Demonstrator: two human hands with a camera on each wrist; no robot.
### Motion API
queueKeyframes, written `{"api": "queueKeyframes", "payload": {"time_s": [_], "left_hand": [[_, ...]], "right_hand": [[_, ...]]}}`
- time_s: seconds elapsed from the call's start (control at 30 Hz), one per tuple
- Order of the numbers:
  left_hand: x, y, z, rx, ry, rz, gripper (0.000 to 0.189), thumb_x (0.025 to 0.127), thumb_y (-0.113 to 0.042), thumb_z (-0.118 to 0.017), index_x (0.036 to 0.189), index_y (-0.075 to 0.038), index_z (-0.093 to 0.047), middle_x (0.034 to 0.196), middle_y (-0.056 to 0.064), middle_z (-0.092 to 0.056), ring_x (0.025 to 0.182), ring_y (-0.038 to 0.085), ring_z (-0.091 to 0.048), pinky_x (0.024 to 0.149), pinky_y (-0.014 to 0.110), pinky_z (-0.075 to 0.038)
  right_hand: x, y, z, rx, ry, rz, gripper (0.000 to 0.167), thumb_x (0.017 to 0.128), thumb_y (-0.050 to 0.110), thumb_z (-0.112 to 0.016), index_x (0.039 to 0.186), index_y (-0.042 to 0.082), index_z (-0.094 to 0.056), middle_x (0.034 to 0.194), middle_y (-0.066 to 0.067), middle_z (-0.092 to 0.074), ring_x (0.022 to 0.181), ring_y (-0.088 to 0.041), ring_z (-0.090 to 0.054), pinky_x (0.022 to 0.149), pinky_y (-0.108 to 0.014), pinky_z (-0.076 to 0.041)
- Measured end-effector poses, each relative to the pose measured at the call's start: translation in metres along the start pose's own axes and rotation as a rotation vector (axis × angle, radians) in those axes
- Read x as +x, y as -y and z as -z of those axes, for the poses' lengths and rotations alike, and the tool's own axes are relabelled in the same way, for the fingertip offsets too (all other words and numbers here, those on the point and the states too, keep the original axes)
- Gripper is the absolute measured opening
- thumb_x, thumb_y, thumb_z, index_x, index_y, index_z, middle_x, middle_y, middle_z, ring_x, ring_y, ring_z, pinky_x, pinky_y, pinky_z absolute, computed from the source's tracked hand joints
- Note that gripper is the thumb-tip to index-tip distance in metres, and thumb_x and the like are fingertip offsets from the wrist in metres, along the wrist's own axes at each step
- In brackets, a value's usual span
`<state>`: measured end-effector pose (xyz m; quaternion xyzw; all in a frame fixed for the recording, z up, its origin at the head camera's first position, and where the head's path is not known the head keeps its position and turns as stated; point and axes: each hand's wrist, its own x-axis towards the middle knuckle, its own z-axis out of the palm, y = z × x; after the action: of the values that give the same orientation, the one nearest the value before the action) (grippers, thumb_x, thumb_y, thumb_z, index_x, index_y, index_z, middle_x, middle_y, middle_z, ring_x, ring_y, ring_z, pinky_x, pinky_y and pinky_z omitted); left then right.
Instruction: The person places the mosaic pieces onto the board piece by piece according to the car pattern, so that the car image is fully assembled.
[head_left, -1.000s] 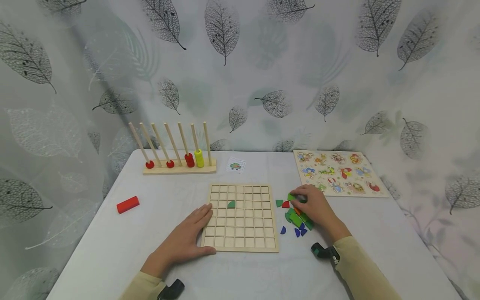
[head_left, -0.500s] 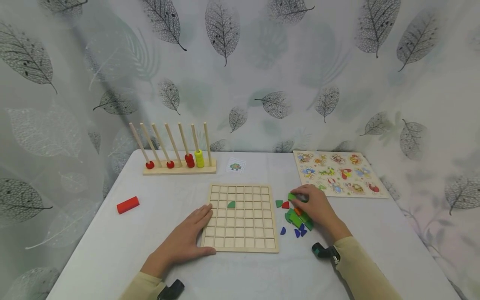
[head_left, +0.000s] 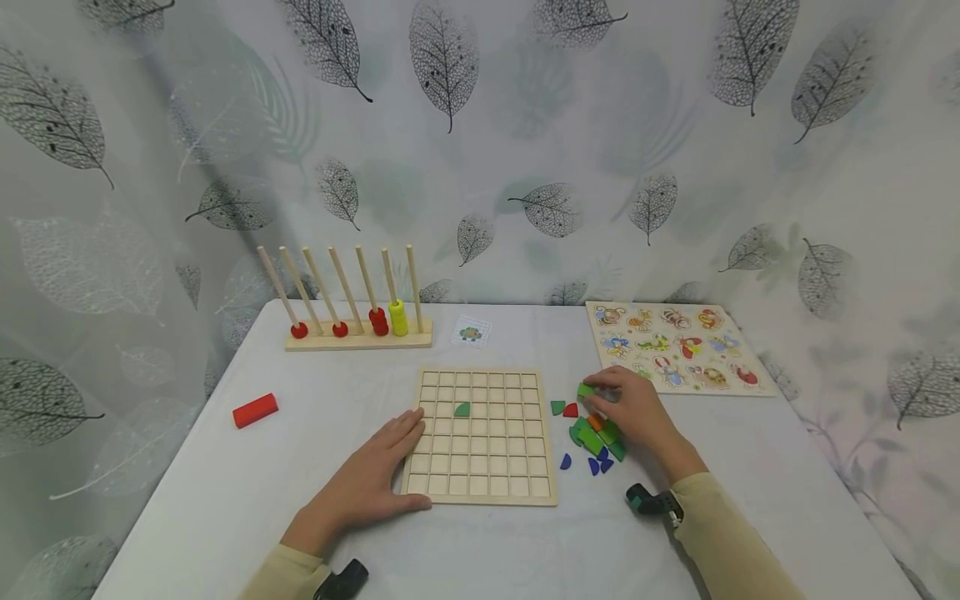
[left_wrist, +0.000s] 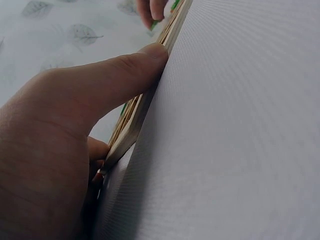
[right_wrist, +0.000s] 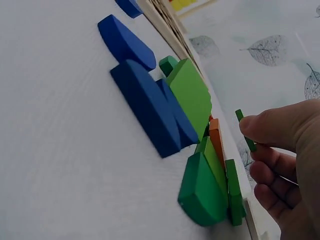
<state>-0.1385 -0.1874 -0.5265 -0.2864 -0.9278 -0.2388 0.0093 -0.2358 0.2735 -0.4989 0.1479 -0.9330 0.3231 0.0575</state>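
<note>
A square wooden grid board [head_left: 478,462] lies mid-table, with one green quarter-round piece [head_left: 462,409] in a cell. My left hand [head_left: 363,477] rests against its near left corner, fingers on the left edge and thumb [left_wrist: 135,70] on the front edge. Right of the board, my right hand [head_left: 636,410] pinches a small flat green piece [right_wrist: 246,131] between thumb and fingertips, raised just off the pile. Beneath lie loose light-green [right_wrist: 192,92], dark-green [right_wrist: 202,192] and orange [head_left: 595,422] pieces, partly overlapping. Several blue pieces [right_wrist: 145,102] lie at the pile's near side.
A peg stand [head_left: 360,337] with red and yellow rings stands at the back left. A small picture card [head_left: 471,332] lies behind the board. An insect puzzle board [head_left: 678,346] occupies the back right, and a red cylinder [head_left: 255,410] lies at the left.
My right hand has lifted slightly and shifted a little right with the green piece, showing more of the pile under it. My left hand stays on the grid board.
</note>
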Motion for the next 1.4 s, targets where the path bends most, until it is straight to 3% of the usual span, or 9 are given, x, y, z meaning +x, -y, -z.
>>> {"api": "queueKeyframes", "payload": {"time_s": [0.33,0.73,1.03,1.4], "left_hand": [[0.0,-0.002,0.003,-0.01,0.021,0.007,0.115,0.088,-0.078,-0.072,0.167,-0.002,-0.039,0.177,0.007,-0.028,0.163,0.027,-0.024,0.128,0.051,-0.029],[-0.001,0.0,0.003,-0.005,-0.015,-0.034,0.115,0.087,-0.076,-0.075,0.165,0.001,-0.041,0.176,0.01,-0.031,0.162,0.03,-0.027,0.128,0.051,-0.03],[0.0,-0.001,0.004,-0.009,-0.011,-0.034,0.114,0.087,-0.075,-0.075,0.165,0.001,-0.041,0.176,0.011,-0.031,0.162,0.03,-0.027,0.128,0.052,-0.03],[0.0,0.0,0.003,-0.017,0.001,-0.012,0.116,0.086,-0.078,-0.075,0.166,0.0,-0.041,0.177,0.009,-0.03,0.162,0.03,-0.027,0.128,0.051,-0.03]], "right_hand": [[0.001,0.011,0.002,0.025,-0.024,0.026,0.026,0.095,0.01,-0.085,0.12,0.009,-0.081,0.12,-0.007,-0.075,0.112,-0.031,-0.069,0.099,-0.057,-0.058],[0.007,0.034,0.004,0.052,-0.019,0.061,0.025,0.095,0.012,-0.085,0.12,0.01,-0.081,0.12,-0.004,-0.074,0.117,-0.029,-0.069,0.103,-0.056,-0.055],[0.007,0.048,0.006,0.028,-0.071,0.146,0.027,0.092,0.008,-0.088,0.117,0.01,-0.081,0.117,-0.002,-0.074,0.106,-0.026,-0.071,0.093,-0.052,-0.06],[0.007,0.063,0.004,0.032,-0.051,0.148,0.026,0.092,0.01,-0.089,0.117,0.012,-0.081,0.116,0.0,-0.074,0.105,-0.022,-0.068,0.093,-0.048,-0.059]]}}
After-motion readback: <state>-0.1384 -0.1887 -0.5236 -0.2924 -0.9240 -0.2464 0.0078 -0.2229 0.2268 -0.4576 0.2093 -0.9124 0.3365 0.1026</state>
